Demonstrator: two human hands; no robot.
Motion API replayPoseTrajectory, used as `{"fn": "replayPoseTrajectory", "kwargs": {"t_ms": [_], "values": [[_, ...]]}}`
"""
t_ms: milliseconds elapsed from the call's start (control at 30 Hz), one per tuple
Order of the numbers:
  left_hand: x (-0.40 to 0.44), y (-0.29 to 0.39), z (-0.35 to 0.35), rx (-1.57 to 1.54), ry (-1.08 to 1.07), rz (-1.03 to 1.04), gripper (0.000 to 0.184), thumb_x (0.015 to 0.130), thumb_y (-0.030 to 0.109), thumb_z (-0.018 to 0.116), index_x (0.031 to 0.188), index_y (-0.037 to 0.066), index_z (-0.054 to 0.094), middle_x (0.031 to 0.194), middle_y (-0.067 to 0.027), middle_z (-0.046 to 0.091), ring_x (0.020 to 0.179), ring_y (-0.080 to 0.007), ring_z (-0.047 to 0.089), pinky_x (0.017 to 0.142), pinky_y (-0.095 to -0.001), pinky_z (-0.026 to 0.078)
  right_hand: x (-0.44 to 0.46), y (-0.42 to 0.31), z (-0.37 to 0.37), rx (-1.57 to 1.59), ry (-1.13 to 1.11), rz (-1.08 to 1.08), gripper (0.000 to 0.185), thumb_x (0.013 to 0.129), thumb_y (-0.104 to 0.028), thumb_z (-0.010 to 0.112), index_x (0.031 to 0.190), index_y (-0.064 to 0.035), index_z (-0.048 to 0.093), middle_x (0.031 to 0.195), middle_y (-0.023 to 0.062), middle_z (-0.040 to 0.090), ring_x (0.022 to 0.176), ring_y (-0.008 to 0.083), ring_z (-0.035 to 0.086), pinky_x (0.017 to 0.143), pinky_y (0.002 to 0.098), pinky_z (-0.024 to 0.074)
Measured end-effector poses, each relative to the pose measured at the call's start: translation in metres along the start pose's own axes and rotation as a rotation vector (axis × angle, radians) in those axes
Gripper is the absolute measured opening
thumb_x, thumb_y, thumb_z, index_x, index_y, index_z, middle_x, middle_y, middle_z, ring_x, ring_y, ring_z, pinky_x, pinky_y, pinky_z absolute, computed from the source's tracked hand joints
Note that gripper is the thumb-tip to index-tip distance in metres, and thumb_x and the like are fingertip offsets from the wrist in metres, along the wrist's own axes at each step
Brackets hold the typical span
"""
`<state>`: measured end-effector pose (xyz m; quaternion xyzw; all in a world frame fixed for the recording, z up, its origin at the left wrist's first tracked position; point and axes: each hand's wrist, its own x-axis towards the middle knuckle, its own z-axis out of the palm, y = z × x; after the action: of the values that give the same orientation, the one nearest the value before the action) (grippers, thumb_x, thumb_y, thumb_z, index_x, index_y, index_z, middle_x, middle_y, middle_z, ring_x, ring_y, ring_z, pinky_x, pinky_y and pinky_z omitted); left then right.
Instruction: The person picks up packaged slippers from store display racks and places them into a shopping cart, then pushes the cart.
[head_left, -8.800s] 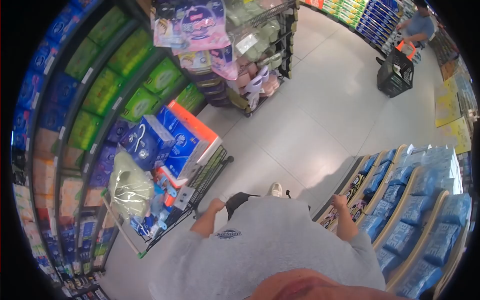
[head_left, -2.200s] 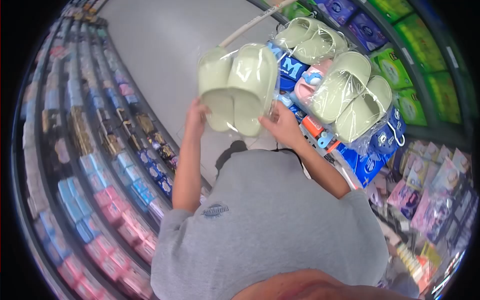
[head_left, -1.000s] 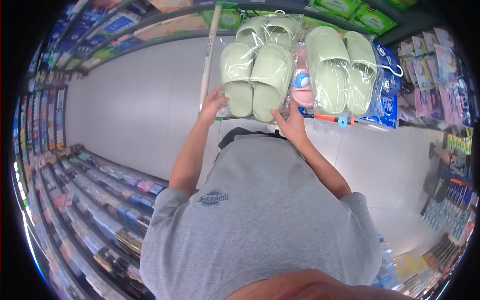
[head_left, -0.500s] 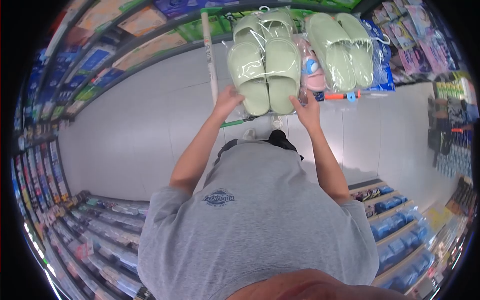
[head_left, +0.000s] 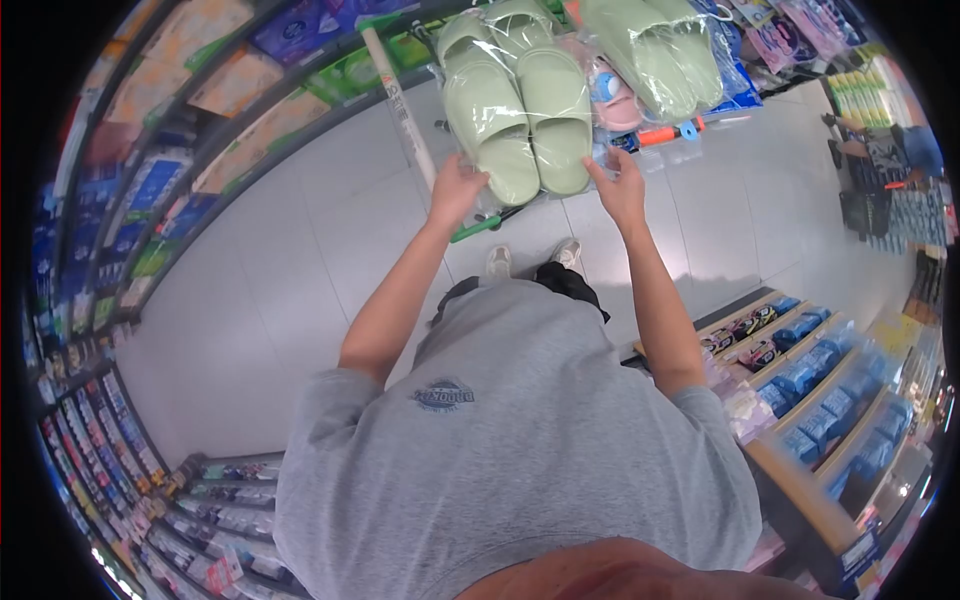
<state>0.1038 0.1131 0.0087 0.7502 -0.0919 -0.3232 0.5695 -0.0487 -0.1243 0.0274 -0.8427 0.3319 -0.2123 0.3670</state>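
Note:
A pair of pale green slippers (head_left: 560, 110) in clear plastic lies on the cart's load, toes away from me. My left hand (head_left: 459, 190) pinches the lower left edge of its wrapping, close to the cart's pale handle bar (head_left: 398, 108). At the lower right edge, my right hand (head_left: 617, 185) has thumb and fingers closed on the same package. Beyond it lies another pale green pair, partly covered. To the right are a pink slipper (head_left: 613, 98) with a blue figure and a second wrapped green pair (head_left: 665, 60). An orange item (head_left: 658, 135) sits below them.
Shelves of packaged tissues (head_left: 235, 82) curve along the upper left. Racks of small goods (head_left: 105, 440) stand at the lower left. Blue packs (head_left: 822, 418) fill a wooden-edged shelf at the right. Another person (head_left: 920, 150) is at the far right, near a dark basket (head_left: 866, 210).
Since the earliest frame, both hands have taken hold of a slipper package, then brought it over the cart's load. Lately the view has turned, and the cart appears higher up.

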Motion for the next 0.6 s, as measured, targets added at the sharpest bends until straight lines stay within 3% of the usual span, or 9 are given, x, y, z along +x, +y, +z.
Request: {"fn": "replayPoseTrajectory", "kwargs": {"t_ms": [67,300,367,433,533,600], "values": [[-0.003,0.001,0.004,0.100,0.173,0.016,0.067,0.075,0.014,0.069,0.133,-0.005,0.040,0.108,-0.0198,0.062,0.102,-0.0280,0.061,0.090,-0.0342,0.046,-0.005,0.003,0.000,-0.014,0.055,-0.039,0.058,0.077,-0.035,0.075,0.113,0.0071,0.057,0.102,0.0210,0.062,0.093,0.0288,0.061,0.081,0.0362,0.0488],[-0.010,0.003,-0.006,-0.026,0.261,0.242,0.068,0.077,0.009,0.070,0.135,-0.003,0.036,0.128,-0.0205,0.049,0.118,-0.0265,0.049,0.098,-0.0359,0.042,-0.048,0.004,-0.014,0.073,0.227,-0.009,0.057,0.079,-0.031,0.075,0.117,0.0059,0.054,0.107,0.0198,0.058,0.098,0.0282,0.058,0.086,0.0361,0.0462],[-0.012,0.000,-0.024,0.041,0.402,0.453,0.065,0.079,0.011,0.070,0.134,-0.002,0.039,0.131,-0.0185,0.048,0.121,-0.0260,0.047,0.101,-0.0370,0.039,-0.068,0.018,-0.018,0.102,0.236,0.024,0.056,0.081,-0.033,0.072,0.118,0.0051,0.054,0.108,0.0192,0.059,0.098,0.0263,0.058,0.084,0.0355,0.0467],[-0.025,0.014,-0.041,0.206,0.512,0.442,0.062,0.081,0.015,0.069,0.133,-0.002,0.040,0.130,-0.0158,0.048,0.121,-0.0252,0.047,0.103,-0.0376,0.037,-0.089,0.038,-0.022,0.146,0.194,0.268,0.053,0.083,-0.036,0.070,0.115,0.0049,0.056,0.102,0.0173,0.061,0.094,0.0248,0.059,0.081,0.0344,0.0477],[-0.007,-0.019,-0.064,0.204,0.582,0.445,0.060,0.084,0.021,0.068,0.132,-0.003,0.041,0.129,-0.0166,0.049,0.115,-0.0248,0.051,0.095,-0.0361,0.043,-0.132,0.125,-0.014,-0.008,0.066,0.482,0.055,0.084,-0.047,0.064,0.103,0.0053,0.062,0.090,0.0215,0.066,0.087,0.0315,0.063,0.078,0.0380,0.0492],[0.001,-0.030,-0.072,-0.015,0.457,0.151,0.057,0.087,0.026,0.065,0.131,-0.004,0.042,0.127,-0.0229,0.050,0.112,-0.0289,0.054,0.093,-0.0377,0.044,-0.178,0.208,-0.009,-0.187,-0.198,0.660,0.059,0.081,-0.051,0.061,0.095,0.0060,0.065,0.089,0.0277,0.065,0.090,0.0378,0.064,0.078,0.0434,0.0489]]}}
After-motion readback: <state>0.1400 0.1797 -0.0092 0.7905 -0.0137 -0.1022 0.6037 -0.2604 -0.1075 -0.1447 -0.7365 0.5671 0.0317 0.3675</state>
